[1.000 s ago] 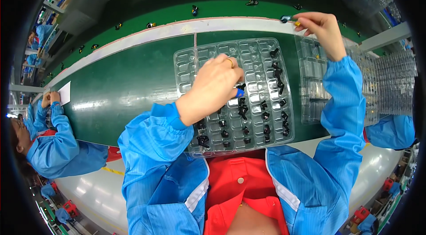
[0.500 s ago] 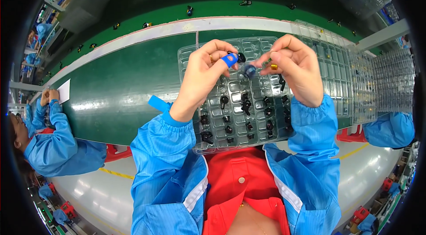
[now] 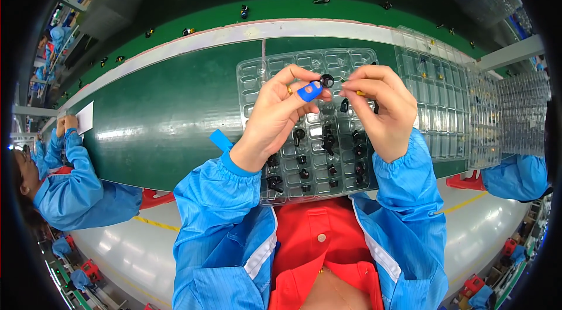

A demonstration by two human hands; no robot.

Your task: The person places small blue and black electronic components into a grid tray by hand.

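My left hand (image 3: 274,112), with a blue finger cot (image 3: 310,91) on its thumb, pinches a small round black part (image 3: 326,81) that looks like an earbud shell. Close to its right, my right hand (image 3: 385,106) has thumb and fingers pinched on a tiny part with a yellow piece (image 3: 360,93). A small dark piece (image 3: 344,105) shows beneath those fingertips; whether it is attached cannot be made out. Both hands are above a clear plastic tray (image 3: 250,70) with many pockets. Several small black parts (image 3: 328,139) lie in its nearer pockets.
More clear trays (image 3: 436,99) stand to the right, beside a stack of trays (image 3: 521,108). Beyond a pale rail (image 3: 205,38), small parts (image 3: 244,11) lie on a green belt. A co-worker (image 3: 88,178) sits at the left near a white sheet (image 3: 85,117). Another blue sleeve (image 3: 515,175) is at right.
My hands have come closer together and slightly lower. A blurred bluish round piece between them no longer shows there. The black part in my left hand now shows its round face.
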